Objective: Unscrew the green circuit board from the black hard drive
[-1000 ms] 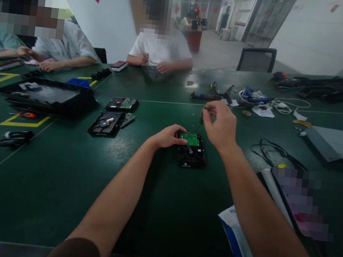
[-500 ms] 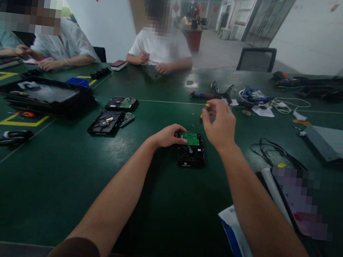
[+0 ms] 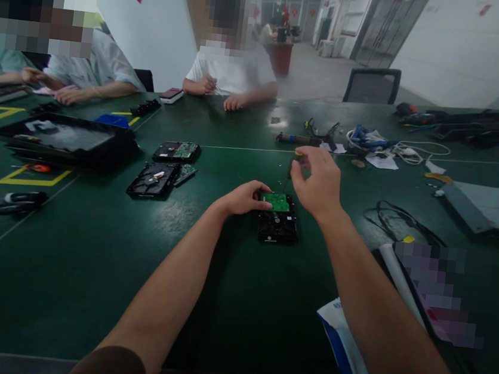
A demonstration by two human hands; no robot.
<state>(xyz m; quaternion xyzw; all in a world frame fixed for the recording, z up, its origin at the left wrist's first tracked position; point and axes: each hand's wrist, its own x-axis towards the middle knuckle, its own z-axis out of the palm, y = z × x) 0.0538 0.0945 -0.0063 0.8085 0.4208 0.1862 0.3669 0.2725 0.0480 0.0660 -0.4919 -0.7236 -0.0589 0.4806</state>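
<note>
A black hard drive [image 3: 277, 227] lies underside up on the green table, its green circuit board [image 3: 277, 201] showing at the far end. Gripping the drive's left edge is my left hand [image 3: 246, 198], with the thumb over the board's corner. My right hand [image 3: 318, 178] is closed round the handle of a screwdriver [image 3: 290, 169], held nearly upright. Its thin shaft points down at the board's far edge; whether the tip sits in a screw is too small to tell. Tiny loose bits, perhaps screws, lie just beyond the drive.
Left are two more hard drives [image 3: 153, 180] [image 3: 176, 151], a loose circuit board [image 3: 185, 175] and a black tray [image 3: 63, 139]. Right are a grey metal box [image 3: 490, 211], black cables [image 3: 401, 219] and a blue-white packet [image 3: 342, 341]. Another screwdriver-like tool [image 3: 297, 139] lies beyond. Co-workers [image 3: 233, 71] sit opposite.
My right-hand fingers have shifted on the screwdriver handle, covering more of it, and the hand sits slightly lower. My left hand and the hard drive stay put.
</note>
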